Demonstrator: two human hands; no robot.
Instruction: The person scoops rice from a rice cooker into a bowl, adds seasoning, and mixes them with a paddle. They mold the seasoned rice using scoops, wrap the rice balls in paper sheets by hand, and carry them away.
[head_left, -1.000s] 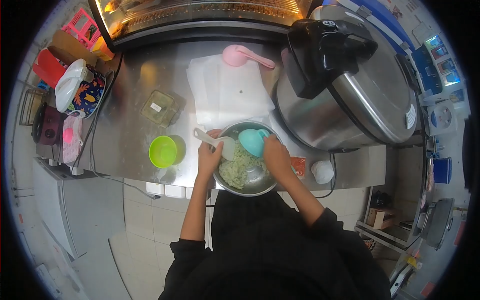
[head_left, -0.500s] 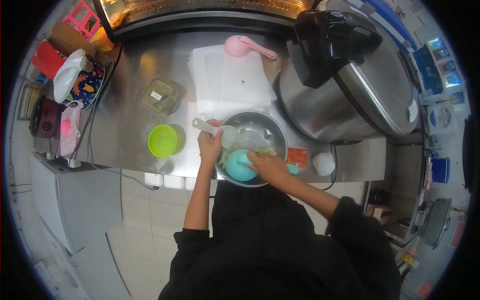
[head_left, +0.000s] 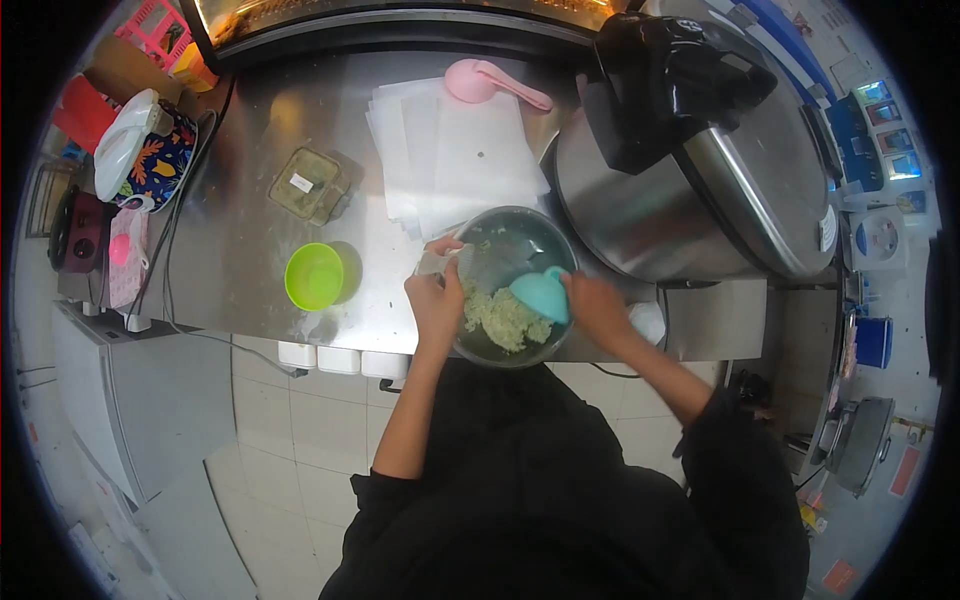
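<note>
A steel mixing bowl at the counter's front edge holds clumped greenish-white rice. At its left rim, my left hand is closed around a white rice paddle, partly hidden by the fingers. My right hand, slightly blurred, is closed at the right rim on a turquoise rice mould. The mould's rounded cup lies inside the bowl, against the rice's upper right; its handle is mostly hidden by the hand.
White paper sheets lie behind the bowl, a pink rice mould on them. A green cup and a small lidded container stand left. A large steel cooker stands right, near a white wrapped lump. Cables cross the left side.
My right hand has moved right with the turquoise mould, uncovering the rice. In my left hand the paddle has turned, and its long handle no longer sticks out leftward.
</note>
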